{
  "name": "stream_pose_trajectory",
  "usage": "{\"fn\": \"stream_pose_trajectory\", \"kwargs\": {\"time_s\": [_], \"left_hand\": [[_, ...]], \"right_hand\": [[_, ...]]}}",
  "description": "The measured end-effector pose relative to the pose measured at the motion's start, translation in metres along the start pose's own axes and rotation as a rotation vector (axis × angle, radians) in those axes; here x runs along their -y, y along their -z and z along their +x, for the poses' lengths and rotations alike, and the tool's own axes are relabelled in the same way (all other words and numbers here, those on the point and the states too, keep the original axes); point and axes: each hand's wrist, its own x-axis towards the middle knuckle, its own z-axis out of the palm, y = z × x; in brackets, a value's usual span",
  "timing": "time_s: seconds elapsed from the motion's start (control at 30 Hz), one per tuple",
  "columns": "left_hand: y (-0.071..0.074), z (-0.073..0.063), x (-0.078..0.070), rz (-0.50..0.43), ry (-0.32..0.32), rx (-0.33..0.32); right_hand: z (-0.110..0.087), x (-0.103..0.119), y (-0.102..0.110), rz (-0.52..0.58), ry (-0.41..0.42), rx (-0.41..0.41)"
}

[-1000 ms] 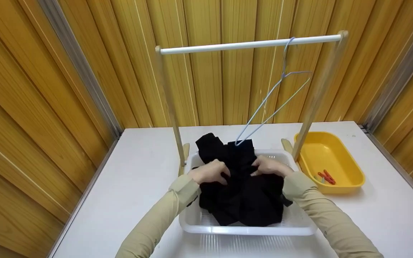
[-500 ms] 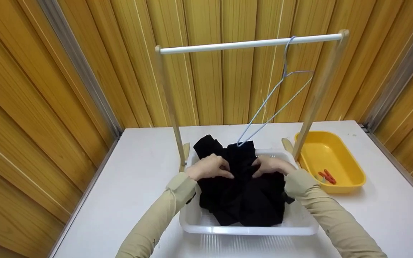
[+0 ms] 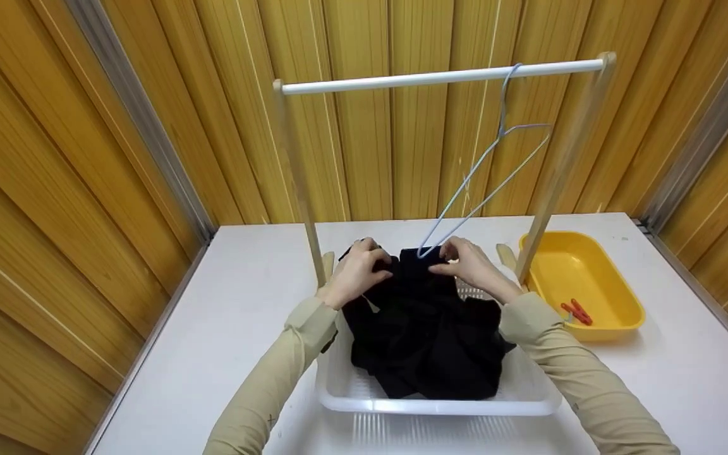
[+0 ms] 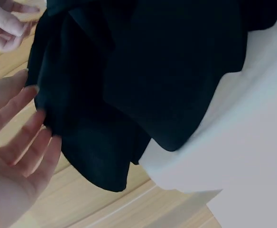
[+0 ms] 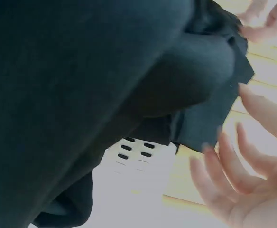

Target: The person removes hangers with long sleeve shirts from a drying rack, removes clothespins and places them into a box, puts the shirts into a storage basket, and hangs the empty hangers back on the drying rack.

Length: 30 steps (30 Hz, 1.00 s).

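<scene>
A black cloth garment (image 3: 430, 354) lies bunched in a white plastic basket (image 3: 436, 407), its upper end reaching over the far rim. My left hand (image 3: 357, 272) is at the garment's upper left part; in the left wrist view its fingers (image 4: 22, 142) are spread, tips at the cloth's edge. My right hand (image 3: 474, 265) is at the upper right part, beside the lower corner of a pale blue wire hanger (image 3: 466, 184). The right wrist view shows the right hand's fingers (image 5: 231, 166) loosely extended, the thumb and fingertips close by the cloth's edge.
The hanger hooks over the white rail (image 3: 402, 81) of a stand with wooden posts (image 3: 563, 170), which rises behind the basket. To the right stands a yellow tub (image 3: 598, 265) with red clothespins (image 3: 579, 311). Wood-look panels (image 3: 364, 158) close off the table's back.
Both hands have moved from the middle of the garment up to its far end, away from the body. The cloth's middle lies more spread. The hanger has shifted slightly.
</scene>
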Motion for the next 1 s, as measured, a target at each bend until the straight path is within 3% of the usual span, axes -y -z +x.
{"fn": "stream_pose_trajectory", "kwargs": {"time_s": [0.1,0.2,0.37,0.5,0.8,1.0], "left_hand": [[0.000,0.002,0.003,0.040,0.040,0.023],[-0.001,0.004,0.005,0.066,0.119,0.102],[-0.006,0.009,0.008,0.087,0.266,0.259],[-0.013,0.013,0.010,0.118,0.343,0.360],[-0.027,0.018,0.007,0.217,0.403,0.445],[-0.033,0.018,0.002,0.307,0.378,0.462]], "right_hand": [[0.004,-0.002,-0.006,-0.017,0.039,-0.052],[0.008,-0.005,-0.011,-0.053,0.059,-0.059],[0.015,-0.011,-0.019,-0.094,0.071,0.006],[0.018,-0.017,-0.027,-0.119,0.061,0.051],[0.017,-0.028,-0.035,-0.130,0.091,0.037],[0.018,-0.032,-0.036,-0.072,0.057,0.074]]}}
